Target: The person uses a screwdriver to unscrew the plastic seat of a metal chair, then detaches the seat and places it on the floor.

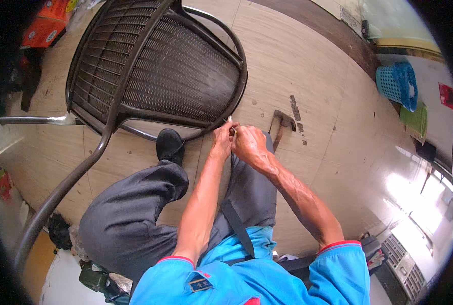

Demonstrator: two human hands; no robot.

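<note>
A dark brown chair [186, 76] with a woven seat and tubular frame lies tipped over on the floor in front of me. At its near right rim, my left hand [222, 138] is closed, the thumb pointing up by the chair's edge. Pressed against it, my right hand [250, 144] is curled into a fist. Between the two shows a small dark piece [232, 131], too covered by the fingers to name. A claw hammer [283, 122] rests on the floor just right of my right hand, its handle partly behind my knee.
My left shoe [170, 146] stands beside the chair's rim. Dark strips of debris [295, 108] lie beyond the hammer. A blue basket [390, 83] and a green container [414, 122] are along the right side. Orange boxes [44, 30] stand at the far left.
</note>
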